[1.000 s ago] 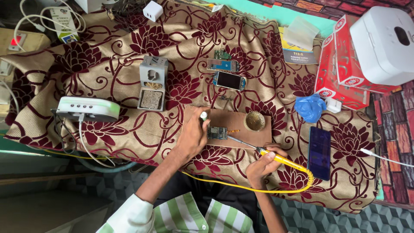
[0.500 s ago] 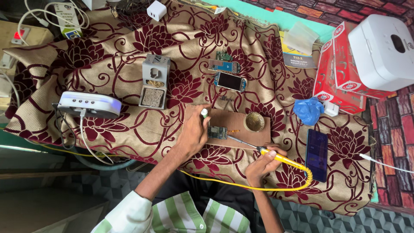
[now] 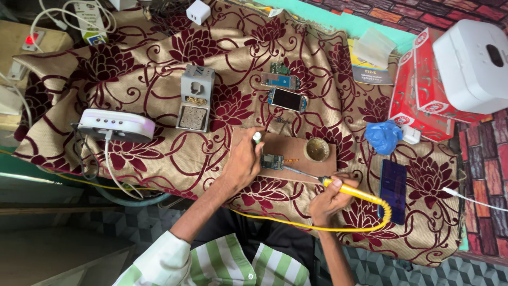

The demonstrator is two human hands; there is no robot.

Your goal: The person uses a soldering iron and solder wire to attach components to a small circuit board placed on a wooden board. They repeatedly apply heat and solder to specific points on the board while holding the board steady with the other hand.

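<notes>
I see the right hand (image 3: 329, 198) grasping the yellow soldering iron (image 3: 338, 186), tip on the small circuit board (image 3: 272, 161); the left hand (image 3: 244, 159) pins that board on the wooden block (image 3: 296, 149).

White box (image 3: 471, 63) cut off at right edge; circuit board (image 3: 272, 161) partly hidden by left hand (image 3: 243, 159)

A yellow soldering iron (image 3: 349, 189) lies over a beige cloth (image 3: 159, 79) patterned with maroon flowers.

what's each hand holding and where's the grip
Right hand grips the soldering iron by its yellow handle. Left hand presses on the small circuit board at its left edge.
</notes>
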